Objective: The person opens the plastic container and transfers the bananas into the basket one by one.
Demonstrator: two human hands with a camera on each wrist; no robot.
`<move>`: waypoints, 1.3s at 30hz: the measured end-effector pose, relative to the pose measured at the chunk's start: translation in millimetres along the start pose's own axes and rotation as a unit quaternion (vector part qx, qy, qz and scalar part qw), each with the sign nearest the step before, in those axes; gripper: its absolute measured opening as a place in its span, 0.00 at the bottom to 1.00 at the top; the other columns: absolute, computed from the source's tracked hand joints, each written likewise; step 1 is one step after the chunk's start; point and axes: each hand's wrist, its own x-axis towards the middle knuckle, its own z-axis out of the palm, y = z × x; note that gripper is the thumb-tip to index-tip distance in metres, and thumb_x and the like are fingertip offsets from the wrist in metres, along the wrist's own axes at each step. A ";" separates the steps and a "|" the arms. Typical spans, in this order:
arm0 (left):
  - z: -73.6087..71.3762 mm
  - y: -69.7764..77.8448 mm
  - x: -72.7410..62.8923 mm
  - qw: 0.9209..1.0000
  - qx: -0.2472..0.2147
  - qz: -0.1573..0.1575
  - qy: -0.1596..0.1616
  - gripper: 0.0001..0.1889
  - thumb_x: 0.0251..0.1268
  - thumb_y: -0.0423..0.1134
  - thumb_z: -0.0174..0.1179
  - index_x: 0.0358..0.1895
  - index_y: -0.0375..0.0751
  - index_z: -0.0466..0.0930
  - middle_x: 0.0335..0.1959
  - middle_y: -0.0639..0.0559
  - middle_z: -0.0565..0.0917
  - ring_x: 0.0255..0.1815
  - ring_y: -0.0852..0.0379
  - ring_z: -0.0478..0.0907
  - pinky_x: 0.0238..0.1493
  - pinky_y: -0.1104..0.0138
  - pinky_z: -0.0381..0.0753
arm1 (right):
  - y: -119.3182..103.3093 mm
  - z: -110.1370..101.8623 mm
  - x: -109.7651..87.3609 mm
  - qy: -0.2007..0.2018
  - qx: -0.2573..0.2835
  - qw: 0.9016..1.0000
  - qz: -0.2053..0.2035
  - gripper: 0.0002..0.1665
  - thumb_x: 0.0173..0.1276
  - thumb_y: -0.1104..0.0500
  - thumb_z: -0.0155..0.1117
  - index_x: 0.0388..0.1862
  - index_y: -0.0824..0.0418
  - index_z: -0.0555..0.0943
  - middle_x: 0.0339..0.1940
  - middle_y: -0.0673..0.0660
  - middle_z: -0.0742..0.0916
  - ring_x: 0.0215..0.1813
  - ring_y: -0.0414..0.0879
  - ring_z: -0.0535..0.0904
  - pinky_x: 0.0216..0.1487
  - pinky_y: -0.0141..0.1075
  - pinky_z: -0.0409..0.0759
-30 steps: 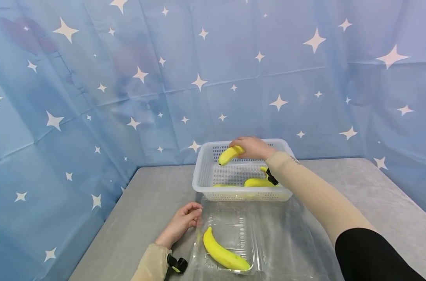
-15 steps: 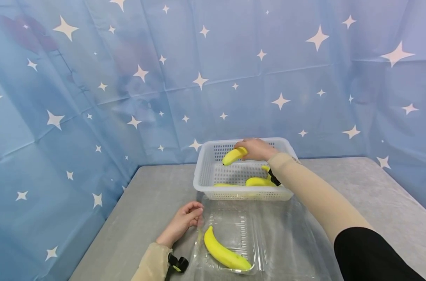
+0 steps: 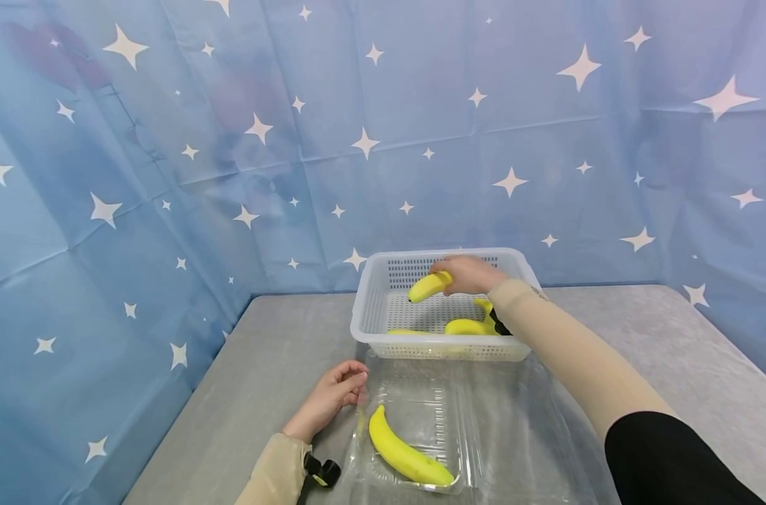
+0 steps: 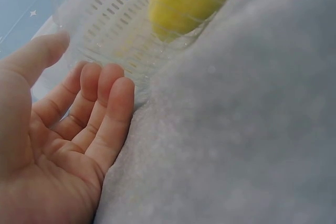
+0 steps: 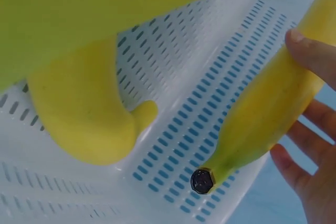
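My right hand (image 3: 470, 274) grips a yellow banana (image 3: 428, 287) inside the white perforated basket (image 3: 364, 308), above its floor. In the right wrist view the thumb and fingers lie on opposite sides of this banana (image 5: 262, 111), its dark tip pointing down. Several other bananas (image 3: 466, 327) lie in the basket. In front of it stands a clear plastic clamshell box (image 3: 408, 393), opened out, with one banana (image 3: 408, 456) in its left half. My left hand (image 3: 329, 396) rests at the box's left edge. Its fingers (image 4: 118, 100) are loosely bent, the thumb apart from them.
The grey cloth-covered table (image 3: 282, 337) extends left and right of the basket and box. A blue star-patterned curtain (image 3: 307, 140) hangs behind it. The clamshell's clear lid half (image 3: 522, 435) lies flat under my right forearm.
My right hand, holding the banana, has moved slightly right and lower within the basket. The left hand and the banana in the box stay where they were.
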 end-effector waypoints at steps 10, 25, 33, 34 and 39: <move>-1.0 -1.8 1.7 1.000 0.006 0.001 -0.003 0.19 0.71 0.37 0.57 0.54 0.22 0.69 0.32 0.50 0.75 0.30 0.58 0.76 0.34 0.68 0.79 | 5.1 9.8 -0.2 -0.005 0.003 1.000 0.003 0.31 0.57 0.61 0.75 0.61 0.54 0.78 0.57 0.54 0.82 0.58 0.53 0.76 0.60 0.51 0.72; -2.2 -5.1 3.9 1.000 -0.001 -0.002 -0.004 0.19 0.71 0.38 0.57 0.53 0.23 0.70 0.32 0.50 0.75 0.29 0.58 0.77 0.33 0.68 0.80 | 4.3 23.2 5.6 -0.041 -0.033 0.999 -0.001 0.30 0.57 0.57 0.76 0.59 0.52 0.79 0.54 0.53 0.83 0.56 0.52 0.78 0.56 0.50 0.75; -2.9 -5.1 3.4 1.000 -0.001 0.002 -0.005 0.19 0.70 0.37 0.57 0.53 0.22 0.69 0.33 0.50 0.75 0.29 0.59 0.77 0.34 0.69 0.80 | 4.5 27.2 9.1 -0.060 -0.046 0.997 0.001 0.29 0.57 0.56 0.75 0.59 0.51 0.79 0.53 0.51 0.83 0.53 0.50 0.78 0.54 0.47 0.77; -3.0 -5.0 3.3 1.000 -0.001 0.002 -0.006 0.19 0.70 0.37 0.57 0.53 0.22 0.69 0.33 0.50 0.75 0.30 0.59 0.77 0.34 0.69 0.80 | 4.6 27.5 9.0 -0.062 -0.045 0.997 -0.001 0.29 0.57 0.56 0.75 0.59 0.52 0.79 0.53 0.52 0.84 0.53 0.50 0.79 0.53 0.48 0.77; -2.3 -3.5 3.3 1.000 0.001 0.003 -0.010 0.20 0.70 0.39 0.58 0.53 0.24 0.70 0.33 0.50 0.76 0.30 0.59 0.77 0.34 0.68 0.80 | 3.6 26.4 5.6 -0.068 -0.040 0.997 -0.007 0.29 0.58 0.55 0.75 0.59 0.53 0.79 0.52 0.52 0.84 0.51 0.51 0.79 0.52 0.48 0.78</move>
